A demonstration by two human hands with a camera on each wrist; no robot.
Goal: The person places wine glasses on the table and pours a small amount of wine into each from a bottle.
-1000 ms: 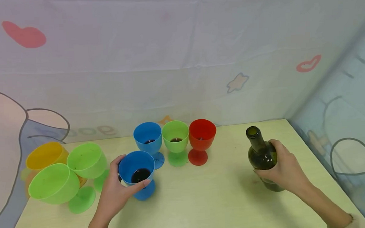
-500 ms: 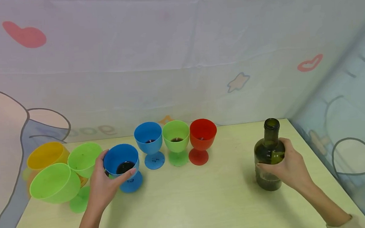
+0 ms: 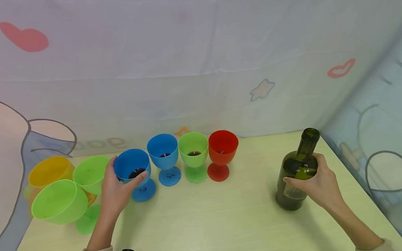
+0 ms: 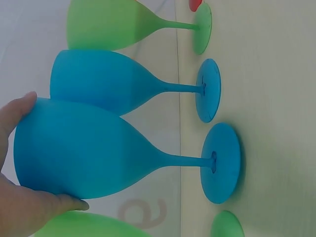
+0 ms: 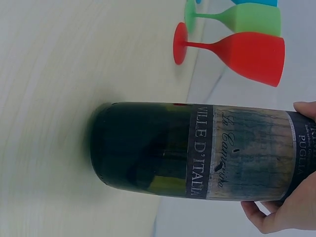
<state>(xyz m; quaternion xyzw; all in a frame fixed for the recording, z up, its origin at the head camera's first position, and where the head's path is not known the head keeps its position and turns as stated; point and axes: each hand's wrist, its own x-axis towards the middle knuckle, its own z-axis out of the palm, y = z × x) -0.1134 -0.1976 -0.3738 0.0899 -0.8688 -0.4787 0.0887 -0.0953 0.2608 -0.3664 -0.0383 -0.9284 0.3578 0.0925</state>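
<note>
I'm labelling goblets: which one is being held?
The leftmost blue goblet: only this one is gripped, by the left hand; the right hand holds the bottle.

Gripped blue goblet shifted farther back, nearer the other blue goblet, green bottle tipped rightward

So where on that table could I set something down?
The table is bare between the held blue goblet and the bottle, in front of the goblet row. Crowded: that row, plus the yellow goblet and green goblets at far left.

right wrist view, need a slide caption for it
Right hand gripping a labelled dark bottle, with a red goblet and a green goblet in the background.
</note>
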